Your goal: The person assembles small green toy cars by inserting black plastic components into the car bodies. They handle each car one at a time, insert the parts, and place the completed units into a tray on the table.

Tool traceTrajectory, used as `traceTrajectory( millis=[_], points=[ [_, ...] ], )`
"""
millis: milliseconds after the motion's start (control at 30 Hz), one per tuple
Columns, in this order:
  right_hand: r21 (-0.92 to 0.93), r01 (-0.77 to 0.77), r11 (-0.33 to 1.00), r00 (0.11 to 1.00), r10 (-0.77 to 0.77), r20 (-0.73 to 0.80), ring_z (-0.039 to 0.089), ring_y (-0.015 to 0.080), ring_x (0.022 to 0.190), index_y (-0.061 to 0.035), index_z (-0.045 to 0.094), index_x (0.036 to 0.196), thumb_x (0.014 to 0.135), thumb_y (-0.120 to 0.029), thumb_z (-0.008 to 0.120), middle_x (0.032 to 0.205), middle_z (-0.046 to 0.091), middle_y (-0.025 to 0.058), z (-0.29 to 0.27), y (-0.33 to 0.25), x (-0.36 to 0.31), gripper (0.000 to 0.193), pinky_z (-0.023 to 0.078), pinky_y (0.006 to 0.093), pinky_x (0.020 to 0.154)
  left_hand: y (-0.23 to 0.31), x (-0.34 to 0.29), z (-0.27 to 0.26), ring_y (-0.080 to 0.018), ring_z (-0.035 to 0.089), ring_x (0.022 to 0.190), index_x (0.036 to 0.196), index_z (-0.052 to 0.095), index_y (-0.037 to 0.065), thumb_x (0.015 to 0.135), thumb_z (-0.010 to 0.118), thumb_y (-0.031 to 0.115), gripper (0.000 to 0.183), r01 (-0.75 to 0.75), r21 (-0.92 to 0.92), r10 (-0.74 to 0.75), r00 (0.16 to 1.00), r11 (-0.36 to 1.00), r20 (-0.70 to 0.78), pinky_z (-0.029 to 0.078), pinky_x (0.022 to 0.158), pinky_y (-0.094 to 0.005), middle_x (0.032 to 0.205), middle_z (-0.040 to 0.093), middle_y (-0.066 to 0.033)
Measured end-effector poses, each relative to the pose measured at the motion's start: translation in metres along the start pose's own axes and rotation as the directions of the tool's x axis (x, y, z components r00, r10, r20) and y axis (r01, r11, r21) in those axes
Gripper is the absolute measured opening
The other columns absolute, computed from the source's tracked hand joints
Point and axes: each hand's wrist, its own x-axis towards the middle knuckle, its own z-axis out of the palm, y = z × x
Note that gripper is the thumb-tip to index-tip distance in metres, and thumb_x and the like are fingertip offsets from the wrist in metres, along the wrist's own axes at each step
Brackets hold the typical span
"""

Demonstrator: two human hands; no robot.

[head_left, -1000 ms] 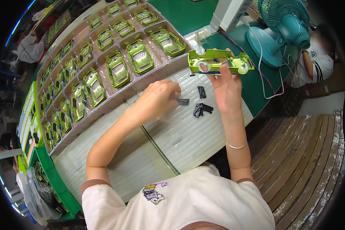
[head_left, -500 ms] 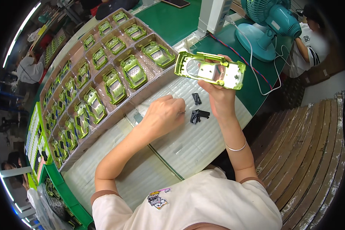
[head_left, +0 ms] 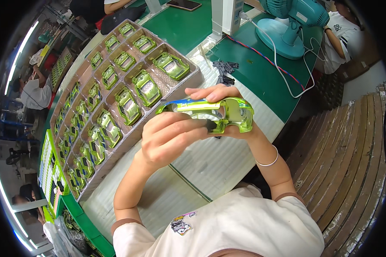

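A bright green toy car body shell (head_left: 240, 115) is tilted on its side in front of me, above the table. My right hand (head_left: 221, 93) is closed round its right half, with fingers over the upper edge. From the left, my left hand (head_left: 169, 139) reaches across the shell. Its fingertips pinch a small black plastic part (head_left: 210, 124) against the shell's lower side, by a window opening. The far end of that part is hidden by my fingers. Behind the shell lies a pile of dark grey plastic pieces (head_left: 225, 70).
A compartment tray (head_left: 195, 77) of green car shells stands at the left. A green bin (head_left: 79, 220) is beyond it, lower left. At the far right are a teal fan (head_left: 283, 40) with cables and a co-worker (head_left: 343, 34). A phone (head_left: 184, 4) lies at the back.
My left hand has lifted from the table to the shell, with a black part in its fingers. My right hand has brought the shell lower and left and turned it over.
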Motion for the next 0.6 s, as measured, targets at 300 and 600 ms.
traceTrajectory(
  millis=[300, 600],
  points=[
    [-0.142, 0.031, 0.989, 0.997, -0.021, 0.071, 0.053, 0.0325, 0.108, -0.0102, 0.046, 0.108, 0.061, -0.014, 0.081, 0.107, 0.056, 0.0161, 0.000, -0.001, 0.000, 0.059, 0.037, 0.0540, 0.097, 0.000, -0.008, -0.002, -0.0207, 0.061, 0.069, 0.077, 0.061, 0.007, 0.062, 0.067, -0.002, 0.019, 0.211, -0.175, -0.204, 0.977, 0.962, 0.060, 0.049, 0.060, -0.0283, 0.082, 0.066, -0.0049],
    [-0.073, 0.036, 0.997, 0.998, -0.033, 0.047, 0.053, 0.0317, 0.109, -0.0042, 0.049, 0.106, 0.065, -0.002, 0.075, 0.108, 0.058, 0.0165, 0.001, -0.006, 0.002, 0.049, 0.042, 0.0434, 0.096, 0.014, 0.003, -0.004, -0.0228, 0.060, 0.074, 0.075, 0.060, 0.007, 0.062, 0.066, -0.002, 0.017, 0.279, -0.092, -0.263, 0.952, 0.956, 0.156, 0.050, 0.064, -0.0319, 0.084, 0.065, -0.0053]
  ],
)
